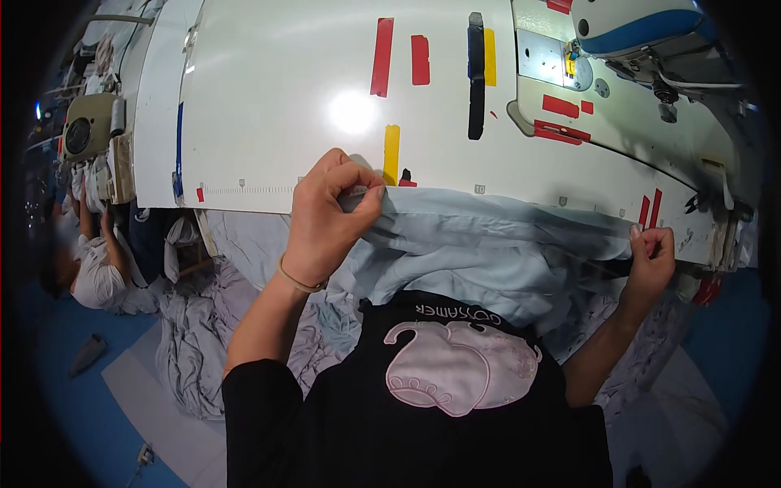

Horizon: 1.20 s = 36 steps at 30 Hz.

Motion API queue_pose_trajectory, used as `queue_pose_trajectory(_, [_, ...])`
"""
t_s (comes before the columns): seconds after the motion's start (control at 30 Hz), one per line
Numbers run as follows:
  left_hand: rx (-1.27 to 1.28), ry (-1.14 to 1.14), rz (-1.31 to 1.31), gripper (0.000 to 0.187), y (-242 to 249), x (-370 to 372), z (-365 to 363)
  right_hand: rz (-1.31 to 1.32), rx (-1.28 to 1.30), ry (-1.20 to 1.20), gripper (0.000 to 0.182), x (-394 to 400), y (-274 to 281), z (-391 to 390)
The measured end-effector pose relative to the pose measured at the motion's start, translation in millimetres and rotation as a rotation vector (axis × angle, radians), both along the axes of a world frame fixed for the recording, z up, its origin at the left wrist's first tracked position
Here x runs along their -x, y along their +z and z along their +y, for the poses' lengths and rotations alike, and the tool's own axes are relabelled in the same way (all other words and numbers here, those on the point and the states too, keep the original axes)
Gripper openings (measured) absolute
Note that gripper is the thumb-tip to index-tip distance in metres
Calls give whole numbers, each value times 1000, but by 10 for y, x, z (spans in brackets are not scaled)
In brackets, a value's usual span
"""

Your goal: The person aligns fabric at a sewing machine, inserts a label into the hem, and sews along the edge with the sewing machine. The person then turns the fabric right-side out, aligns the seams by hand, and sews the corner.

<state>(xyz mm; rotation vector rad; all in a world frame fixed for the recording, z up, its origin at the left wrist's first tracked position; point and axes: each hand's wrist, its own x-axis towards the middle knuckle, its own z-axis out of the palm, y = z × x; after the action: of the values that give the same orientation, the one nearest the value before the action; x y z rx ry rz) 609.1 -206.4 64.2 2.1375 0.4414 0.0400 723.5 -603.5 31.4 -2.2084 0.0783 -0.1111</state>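
Observation:
A pale blue-grey cloth (488, 228) is stretched along the front edge of the white sewing table (277, 98), its bulk hanging over my lap. My left hand (338, 203) pinches the cloth's upper edge near the yellow tape strip, fingers curled and closed. Farther right, my right hand (653, 246) pinches the other end of that edge between thumb and finger, just below two thin red tape marks. Between both hands the edge runs nearly straight beside a printed ruler scale (480, 189) on the table.
A sewing machine (643, 32) with a metal needle plate (541, 58) stands at the upper right. Red, yellow and black tape strips (477, 77) mark the tabletop. More cloth (191, 350) is heaped below left. Another person (102, 264) sits at far left, near a beige device (88, 128).

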Motion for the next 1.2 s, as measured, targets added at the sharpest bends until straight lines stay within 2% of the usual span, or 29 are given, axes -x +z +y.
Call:
queue_pose_trajectory(0.03, [19,8,-10,5,-17,-23,-3,34,-47,28,13,-14,21,-10])
queue_pose_trajectory(0.07, [39,17,-27,5,-40,-52,-15,24,-42,25,13,-15,32,-1])
queue_pose_trajectory(0.1, [44,14,-33,5,-45,-93,-45,-110,-49,-6,10,-11,122,166])
queue_pose_trajectory(0.13, [63,1,-67,6,-43,-137,-102,-243,-54,-42,17,23,210,336])
queue_pose_trajectory(0.2, [93,-34,-102,6,-20,-234,-241,-306,-3,192,32,87,343,687])
queue_pose_trajectory(0.23, [109,-64,-122,6,3,-291,-319,-339,118,374,33,94,384,866])
queue_pose_trajectory(0.27, [125,-93,-143,6,28,-343,-392,-286,72,520,38,112,345,1046])
queue_pose_trajectory(0.33, [185,-120,-142,5,77,-424,-532,-201,40,688,29,131,329,1384])
queue_pose_trajectory(0.37, [235,-127,-135,4,90,-455,-572,-206,47,676,29,117,284,1406])
queue_pose_trajectory(0.43, [301,-139,-166,4,40,-487,-607,-52,-19,779,18,88,199,1407])
queue_pose_trajectory(0.47, [362,-138,-189,4,5,-493,-612,-48,-69,738,8,65,212,1402])
queue_pose_trajectory(0.5, [364,-139,-189,4,-25,-494,-604,-48,-68,736,8,44,246,1376])
queue_pose_trajectory(0.57, [340,-178,-190,6,-63,-503,-578,156,-169,738,9,-4,309,1304])
queue_pose_trajectory(0.7, [270,-176,-157,6,-20,-519,-596,168,-163,795,11,-93,277,1222])
queue_pose_trajectory(0.8, [206,-175,-165,7,-29,-531,-597,80,-121,793,13,-114,246,1200])
queue_pose_trajectory(0.97, [118,-192,-140,8,-19,-538,-581,89,-117,718,10,-129,267,1186])
queue_pose_trajectory(1.2, [132,-185,-125,8,-84,-544,-576,81,-123,684,9,-138,250,1202])
